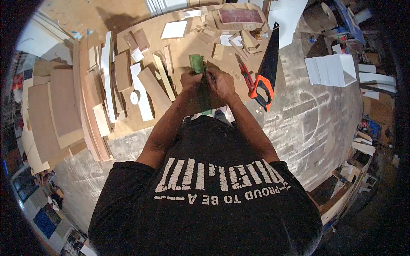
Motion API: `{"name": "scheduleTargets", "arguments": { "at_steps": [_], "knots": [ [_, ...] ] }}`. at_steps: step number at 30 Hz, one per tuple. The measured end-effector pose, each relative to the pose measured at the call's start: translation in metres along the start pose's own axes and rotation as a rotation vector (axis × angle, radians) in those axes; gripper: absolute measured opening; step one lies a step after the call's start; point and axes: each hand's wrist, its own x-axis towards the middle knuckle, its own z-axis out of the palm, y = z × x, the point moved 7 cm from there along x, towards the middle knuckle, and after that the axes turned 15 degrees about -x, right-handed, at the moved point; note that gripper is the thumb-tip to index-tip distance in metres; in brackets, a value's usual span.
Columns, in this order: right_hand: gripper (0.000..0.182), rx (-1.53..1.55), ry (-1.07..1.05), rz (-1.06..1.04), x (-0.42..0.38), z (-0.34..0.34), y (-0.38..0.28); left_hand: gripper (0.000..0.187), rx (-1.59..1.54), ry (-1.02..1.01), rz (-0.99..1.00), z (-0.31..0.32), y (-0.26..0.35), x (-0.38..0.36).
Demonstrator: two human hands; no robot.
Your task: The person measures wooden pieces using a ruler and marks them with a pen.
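Observation:
A long translucent green strip, ruler-like [197,64], lies lengthwise on the wooden work board in front of my body. My left hand [191,80] is closed at its left edge, thumb resting on the strip. On the other side, my right hand [221,84] is closed around a slim dark pen-like tool [212,77], held close against the strip's right edge; its tip is too small to make out. Right of that hand lie a red utility knife [245,71] and a handsaw [265,79] with an orange and black handle.
Wood offcuts [154,87] and white strips [142,91] cover the board's left side. Small scraps and a dark red panel [240,16] are at the back. White boxy pieces [329,70] sit on the metal tabletop [307,123] at right. Long planks [85,102] line the left edge.

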Motion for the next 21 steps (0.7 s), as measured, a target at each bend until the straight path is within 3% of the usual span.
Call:
{"name": "scheduleTargets", "arguments": {
  "at_steps": [6,9,12,14,18,21],
  "knots": [
    [0.029,-0.018,-0.035,0.016,0.006,-0.003,0.000,0.034,0.126,0.034,0.012,0.002,0.006,-0.002],
    [0.029,-0.019,-0.248,0.119,0.000,-0.003,0.007,0.031,-0.156,-0.064,-0.007,0.006,0.015,-0.013],
    [0.028,0.377,0.155,0.227,-0.029,-0.031,0.050,0.028,-0.197,-0.147,-0.014,-0.011,0.009,-0.008],
    [0.027,0.562,0.238,0.398,-0.050,-0.038,0.092,0.029,0.154,-0.036,0.142,-0.033,0.055,-0.024],
    [0.030,0.426,0.205,0.403,-0.079,-0.052,0.120,0.032,0.690,0.163,0.456,-0.045,0.082,-0.020],
    [0.031,0.460,0.195,0.505,-0.098,-0.045,0.130,0.039,0.838,0.484,0.923,-0.029,0.116,-0.056]
  ]
}}
